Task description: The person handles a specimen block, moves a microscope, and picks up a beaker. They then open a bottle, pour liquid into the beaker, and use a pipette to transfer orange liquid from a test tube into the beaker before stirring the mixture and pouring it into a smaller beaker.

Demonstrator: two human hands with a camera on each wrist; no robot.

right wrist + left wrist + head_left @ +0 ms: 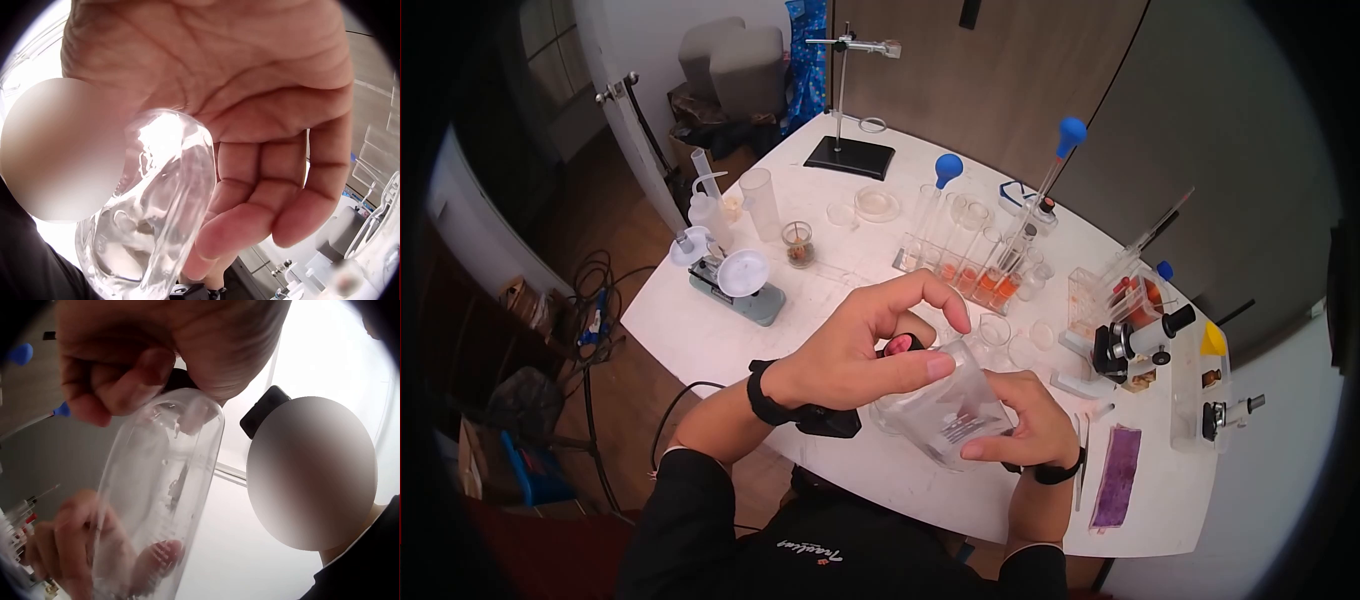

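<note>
A clear bottle [958, 425] with white printed markings is tilted between my two hands, over the table's front part. My right hand [1032, 418] grips its lower part, thumb across the printed face and fingers behind. At the other end, my left hand [855, 345] curls around a black cap [902, 344] with a pink centre, its thumb lying along the bottle. In the left wrist view the black cap [179, 380] shows between that hand and the bottle's rounded shoulder. Droplets cling to the bottle's wall [165, 462].
Beyond my hands stands a test tube rack [915, 260] with orange liquid in several tubes. A balance scale [745, 285] and a small jar [798, 245] are on the left. To the right are a microscope [1135, 345] and a purple strip [1117, 478]. A ring stand [850, 158] occupies the back.
</note>
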